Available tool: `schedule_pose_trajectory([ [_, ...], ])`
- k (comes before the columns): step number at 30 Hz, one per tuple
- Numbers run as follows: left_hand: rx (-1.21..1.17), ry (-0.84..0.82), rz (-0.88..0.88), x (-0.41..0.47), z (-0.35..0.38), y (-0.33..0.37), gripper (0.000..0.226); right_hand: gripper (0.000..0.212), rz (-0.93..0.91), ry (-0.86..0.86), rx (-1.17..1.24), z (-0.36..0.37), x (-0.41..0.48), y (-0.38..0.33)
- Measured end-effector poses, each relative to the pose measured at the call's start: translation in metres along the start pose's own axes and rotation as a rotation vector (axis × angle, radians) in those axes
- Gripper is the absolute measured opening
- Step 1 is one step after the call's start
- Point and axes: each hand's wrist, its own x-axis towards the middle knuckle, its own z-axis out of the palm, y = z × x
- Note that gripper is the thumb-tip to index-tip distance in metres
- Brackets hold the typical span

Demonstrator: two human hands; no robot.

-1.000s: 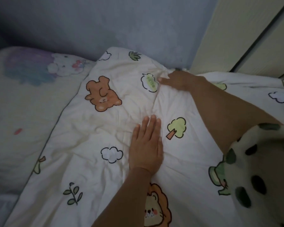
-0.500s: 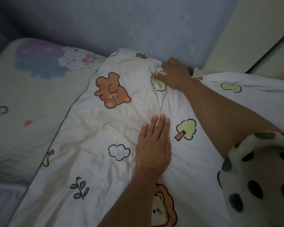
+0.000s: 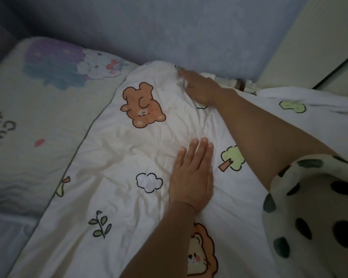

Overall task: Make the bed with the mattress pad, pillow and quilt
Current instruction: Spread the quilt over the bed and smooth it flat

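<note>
— Lying across the mattress pad [image 3: 38, 137], the quilt [image 3: 129, 157] is pressed flat by the spread left hand [image 3: 191, 177]; its far corner is pinched by the right hand [image 3: 199, 87].
— If the corner is pulled too strongly, wrinkles may be dragged in, or the pinch lost.

White quilt [image 3: 129, 157] printed with cartoon animals; cream mattress pad [image 3: 38, 117]; black-spotted sleeve [image 3: 319, 217].

no legible txt, dark marks [image 3: 0, 131] on mattress pad [image 3: 48, 125] unreadable
</note>
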Motion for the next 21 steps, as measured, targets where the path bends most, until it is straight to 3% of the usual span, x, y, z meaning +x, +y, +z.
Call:
schedule_pose_trajectory([
  [5,-0.010,-0.012,0.012,0.001,-0.001,-0.001,0.056,0.064,0.172,-0.182,0.358,0.007,0.021,-0.006],
  [7,-0.023,-0.017,0.008,0.002,-0.004,-0.001,0.065,0.071,0.173,-0.166,0.254,0.009,0.023,-0.007],
  [9,-0.021,-0.003,0.009,0.002,-0.003,-0.001,0.058,0.072,0.108,-0.114,0.100,0.010,0.016,-0.006],
  [14,0.015,0.008,0.000,0.000,-0.001,-0.001,0.058,0.052,-0.048,0.121,-0.003,-0.011,-0.044,0.015],
  [18,0.040,0.010,0.004,0.001,0.001,-0.001,0.057,0.044,0.194,0.402,-0.287,-0.025,-0.116,0.074],
  [21,0.052,0.010,-0.001,0.000,0.001,-0.002,0.057,0.058,0.425,0.302,-0.281,-0.025,-0.156,0.113],
])
